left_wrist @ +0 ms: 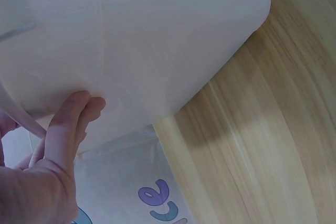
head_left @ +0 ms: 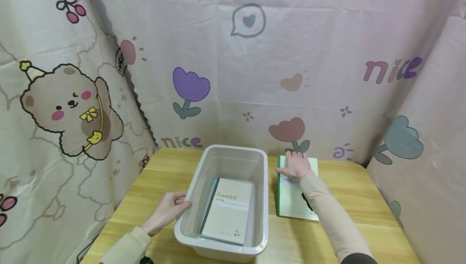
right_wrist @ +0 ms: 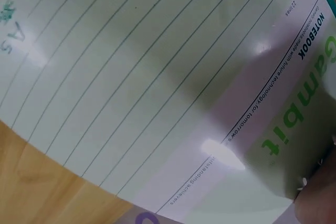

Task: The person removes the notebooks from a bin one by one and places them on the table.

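My left hand pinches the left rim of a pale grey plastic bin, its fingers along the bin's wall in the left wrist view. Inside the bin lies a notebook with a lined cover, tan "Gambit" lettering and a dark spine. To the bin's right, my right hand lies over the upper part of a pale green notebook with a green spine. Its fingers bend over the far edge, and the thumb is at the spine side. Green "Gambit" lettering shows on this cover in the right wrist view.
The wooden table ends at the back against a hanging cloth printed with flowers and words. More cloth hangs on the left side, with a bear on it. The right side has cloth as well.
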Available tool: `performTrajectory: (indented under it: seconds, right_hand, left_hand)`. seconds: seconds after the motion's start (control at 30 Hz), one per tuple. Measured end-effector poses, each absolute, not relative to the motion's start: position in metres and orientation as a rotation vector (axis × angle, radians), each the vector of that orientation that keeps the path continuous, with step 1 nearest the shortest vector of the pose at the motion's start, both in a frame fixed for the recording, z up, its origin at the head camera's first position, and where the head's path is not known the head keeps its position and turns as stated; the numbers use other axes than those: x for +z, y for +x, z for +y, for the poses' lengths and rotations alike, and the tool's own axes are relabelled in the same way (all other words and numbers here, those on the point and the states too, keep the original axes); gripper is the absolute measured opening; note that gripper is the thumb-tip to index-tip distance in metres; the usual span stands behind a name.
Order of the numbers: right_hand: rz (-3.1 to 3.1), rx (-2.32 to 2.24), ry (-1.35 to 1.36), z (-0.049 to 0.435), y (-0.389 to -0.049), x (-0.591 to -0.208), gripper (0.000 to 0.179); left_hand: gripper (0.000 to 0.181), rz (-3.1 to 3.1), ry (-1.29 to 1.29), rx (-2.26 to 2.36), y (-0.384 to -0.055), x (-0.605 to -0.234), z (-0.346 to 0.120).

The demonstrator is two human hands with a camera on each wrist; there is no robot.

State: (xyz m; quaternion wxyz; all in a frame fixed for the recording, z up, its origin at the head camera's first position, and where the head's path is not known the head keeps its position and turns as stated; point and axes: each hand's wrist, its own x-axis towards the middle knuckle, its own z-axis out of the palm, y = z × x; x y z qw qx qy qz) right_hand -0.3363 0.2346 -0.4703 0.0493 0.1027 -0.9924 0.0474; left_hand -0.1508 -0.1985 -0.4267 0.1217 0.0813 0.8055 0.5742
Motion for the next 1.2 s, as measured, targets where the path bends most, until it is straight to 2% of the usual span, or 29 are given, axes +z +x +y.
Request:
performTrajectory:
  seconds: [0.43, 0.8, 1.2]
  right_hand:
    - [-3.016, 0.165, 0.26, 0.247, -0.343, -0.486, 0.069]
    - [-2.896, 0.21, 0.348, 0.248, -0.342, -0.486, 0.082]
    - [-2.899, 0.244, 0.362, 0.234, -0.335, -0.458, 0.066]
  left_hand:
    - [0.053, 2.328, 0.269, 1.686, -0.151, -0.427, -0.197]
    - [0.053, 2.332, 0.268, 1.682, -0.151, -0.426, -0.197]
    - [0.052, 2.358, 0.25, 1.667, -0.152, -0.425, -0.197]
